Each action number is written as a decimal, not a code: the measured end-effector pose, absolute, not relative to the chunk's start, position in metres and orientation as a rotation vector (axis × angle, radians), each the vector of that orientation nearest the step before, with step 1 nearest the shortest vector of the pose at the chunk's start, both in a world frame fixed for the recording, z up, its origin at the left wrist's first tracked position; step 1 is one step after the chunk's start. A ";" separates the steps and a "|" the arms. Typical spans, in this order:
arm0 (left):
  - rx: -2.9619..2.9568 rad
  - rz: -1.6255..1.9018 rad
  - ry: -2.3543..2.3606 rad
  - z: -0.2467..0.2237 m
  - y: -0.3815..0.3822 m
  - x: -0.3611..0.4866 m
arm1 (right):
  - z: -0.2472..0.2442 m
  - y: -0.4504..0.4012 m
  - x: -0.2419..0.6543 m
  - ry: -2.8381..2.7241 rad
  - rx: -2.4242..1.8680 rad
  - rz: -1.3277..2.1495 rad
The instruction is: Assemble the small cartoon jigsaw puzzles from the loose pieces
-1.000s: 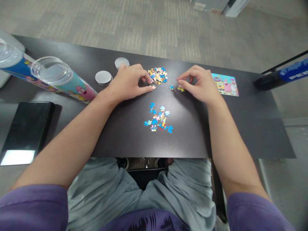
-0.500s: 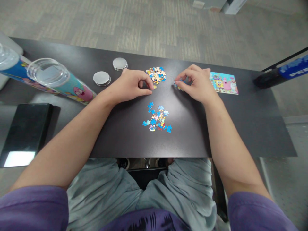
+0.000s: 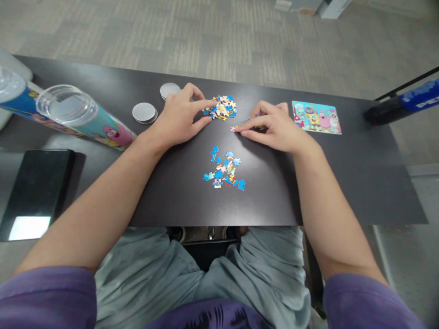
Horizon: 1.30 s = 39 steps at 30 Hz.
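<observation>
My left hand is at the left side of a heap of jigsaw pieces. Its index fingertip touches the heap, and the thumb is spread below with a gap between them. My right hand pinches a small pinkish puzzle piece at the tabletop, just below the heap. More pieces lie partly hidden under its curled fingers. Nearer to me, a looser group of mostly blue puzzle pieces is spread on the dark table.
Right of my right hand lies a cartoon picture card. White discs are stacked in two places at the left. Beyond my left arm are a printed tube with a clear end and a black flat box. A blue cylinder is far right.
My left hand has shifted up onto the heap and its fingers have spread. My right hand has moved left and down with a piece at its fingertips, uncovering more of the picture card.
</observation>
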<state>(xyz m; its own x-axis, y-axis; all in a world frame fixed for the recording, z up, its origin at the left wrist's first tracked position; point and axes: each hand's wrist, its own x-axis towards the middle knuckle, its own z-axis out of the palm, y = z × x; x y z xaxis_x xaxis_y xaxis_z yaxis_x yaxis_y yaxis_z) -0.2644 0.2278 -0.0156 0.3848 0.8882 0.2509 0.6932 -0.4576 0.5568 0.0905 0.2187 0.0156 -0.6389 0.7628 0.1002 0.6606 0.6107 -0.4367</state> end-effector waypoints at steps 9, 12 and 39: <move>2.339 0.749 1.325 -0.012 0.229 -0.268 | 0.011 0.240 0.130 -2.259 -1.377 0.315; 2.375 0.752 1.356 -0.015 0.227 -0.266 | 0.005 0.245 0.133 -2.230 -1.399 0.272; 2.452 0.808 1.339 -0.018 0.231 -0.270 | 0.012 0.239 0.123 -2.321 -1.594 0.336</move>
<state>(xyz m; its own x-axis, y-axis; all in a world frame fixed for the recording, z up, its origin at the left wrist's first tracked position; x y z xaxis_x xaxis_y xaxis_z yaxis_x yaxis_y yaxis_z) -0.2701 0.2310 -0.0177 0.4294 0.8301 0.3557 0.7017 -0.5546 0.4472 0.1234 0.2387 0.0120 -0.3364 0.9345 0.1163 0.8633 0.3554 -0.3584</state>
